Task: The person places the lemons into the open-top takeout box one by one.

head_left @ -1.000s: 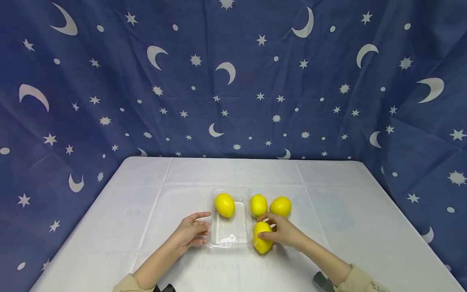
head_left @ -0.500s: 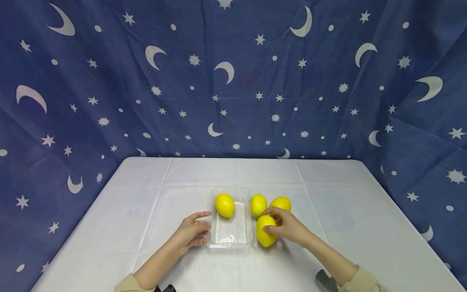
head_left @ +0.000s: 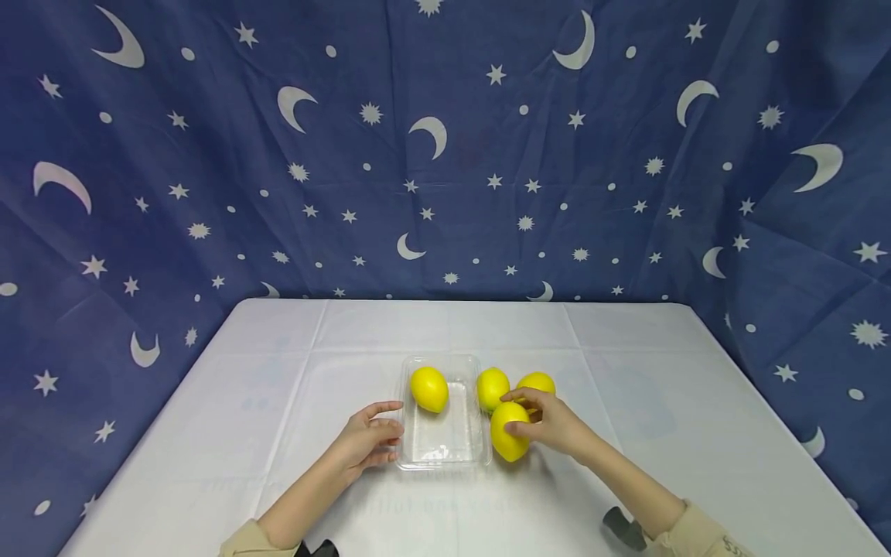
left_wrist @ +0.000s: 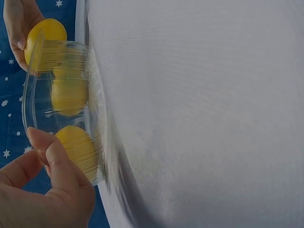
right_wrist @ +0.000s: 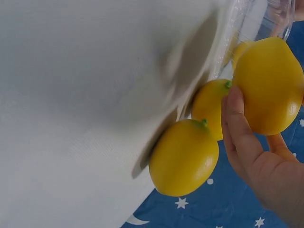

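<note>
**One hand braces the tray, the other holds a lemon beside it**

The left hand rests against the near-left rim of the clear tray, its fingers loosely spread along the wall with the thumb on the edge. This looks like a steadying touch, since the light plastic would slide easily on the white table. Inside the tray, at the corner far from that hand, lies one lemon.

Just past the tray's right wall, the right hand curls its fingers and thumb around a second lemon; the wrist view shows it lifted clear of the cloth. Beyond its fingertips two more lemons sit close together on the table, the nearer one beside the tray.
</note>
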Action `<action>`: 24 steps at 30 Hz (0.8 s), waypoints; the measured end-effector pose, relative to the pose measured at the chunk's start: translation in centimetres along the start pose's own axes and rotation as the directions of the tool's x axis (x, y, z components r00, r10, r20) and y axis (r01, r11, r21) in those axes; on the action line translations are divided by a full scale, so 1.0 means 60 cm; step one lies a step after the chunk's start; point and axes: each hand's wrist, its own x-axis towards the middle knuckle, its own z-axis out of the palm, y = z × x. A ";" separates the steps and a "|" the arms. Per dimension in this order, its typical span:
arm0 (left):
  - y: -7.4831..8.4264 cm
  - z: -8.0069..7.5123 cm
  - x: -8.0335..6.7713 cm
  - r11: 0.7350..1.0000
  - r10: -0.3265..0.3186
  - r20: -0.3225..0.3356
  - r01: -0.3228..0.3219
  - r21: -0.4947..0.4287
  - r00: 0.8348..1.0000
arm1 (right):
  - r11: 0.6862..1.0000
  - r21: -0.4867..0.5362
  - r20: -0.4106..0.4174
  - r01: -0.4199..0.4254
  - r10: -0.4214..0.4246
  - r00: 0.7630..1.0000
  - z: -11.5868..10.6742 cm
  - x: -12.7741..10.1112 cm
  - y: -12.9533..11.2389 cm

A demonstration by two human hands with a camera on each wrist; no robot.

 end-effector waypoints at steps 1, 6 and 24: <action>0.000 0.000 0.000 1.000 -0.001 0.000 0.001 -0.001 1.000 | 1.000 -0.002 0.001 0.008 -0.008 1.000 -0.002 0.000 -0.001; 0.000 0.001 0.000 1.000 -0.010 -0.009 0.010 0.001 1.000 | 0.999 -0.010 -0.004 0.041 -0.041 0.999 -0.010 0.001 -0.007; 0.001 0.003 0.002 1.000 -0.015 -0.019 0.015 0.000 1.000 | 0.993 -0.035 -0.002 0.109 -0.109 0.994 -0.026 0.022 -0.036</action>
